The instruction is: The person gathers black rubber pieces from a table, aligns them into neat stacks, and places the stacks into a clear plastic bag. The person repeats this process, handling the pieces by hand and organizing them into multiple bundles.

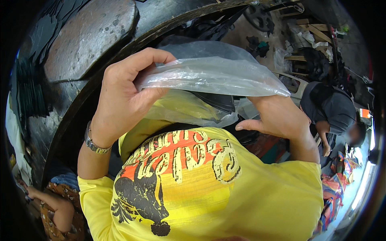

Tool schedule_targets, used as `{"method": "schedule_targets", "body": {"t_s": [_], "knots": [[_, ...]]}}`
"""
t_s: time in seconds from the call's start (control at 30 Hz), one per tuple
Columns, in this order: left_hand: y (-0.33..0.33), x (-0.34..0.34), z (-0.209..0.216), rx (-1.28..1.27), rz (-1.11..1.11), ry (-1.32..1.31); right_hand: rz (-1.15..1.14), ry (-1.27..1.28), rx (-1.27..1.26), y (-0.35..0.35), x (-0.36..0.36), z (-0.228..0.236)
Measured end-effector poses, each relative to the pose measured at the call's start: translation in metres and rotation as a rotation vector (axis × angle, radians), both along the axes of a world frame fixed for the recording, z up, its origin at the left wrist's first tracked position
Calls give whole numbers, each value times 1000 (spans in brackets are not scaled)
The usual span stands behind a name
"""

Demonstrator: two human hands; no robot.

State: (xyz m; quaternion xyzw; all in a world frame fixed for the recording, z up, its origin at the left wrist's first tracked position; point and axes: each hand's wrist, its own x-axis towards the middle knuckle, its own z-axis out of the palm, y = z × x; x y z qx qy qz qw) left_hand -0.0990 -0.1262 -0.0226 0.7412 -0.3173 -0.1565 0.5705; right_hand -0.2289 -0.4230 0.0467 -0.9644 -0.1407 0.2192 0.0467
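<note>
A clear plastic bag (213, 74) stretches across in front of my chest, its upper part bunched into a wide fold. My left hand (128, 88), with a metal watch (95, 140) on the wrist, is closed on the left end of this fold between thumb and fingers. Against the right end lies my right hand (277, 116). Its thumb points out to the left, away from the plastic, while the other fingers are hidden by the bag; whether they are inside or behind it I cannot tell. Dark flat pieces (215, 102) show at the lower part of the bag.
A dark-edged table (66, 94) curves along the left, bearing a worn slab (92, 38) and stacks of dark sheets (30, 90). One person (327, 106) in dark clothing bends down at right; another person's arm (60, 209) shows at lower left. Colourful bundles (335, 180) lie at right.
</note>
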Motion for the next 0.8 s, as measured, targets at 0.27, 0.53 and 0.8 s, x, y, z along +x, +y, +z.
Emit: {"method": "schedule_targets", "body": {"t_s": [0.27, 0.53, 0.8], "knots": [[-18, 9, 21, -194, -97, 313, -224, -118, 251, 47, 10, -68], [-9, 47, 24, -352, -94, 202, -46, -293, 125, 33, 21, -83], [12, 67, 36, 121, -245, 33, 42, 268, -75, -8, -10, 7]]}}
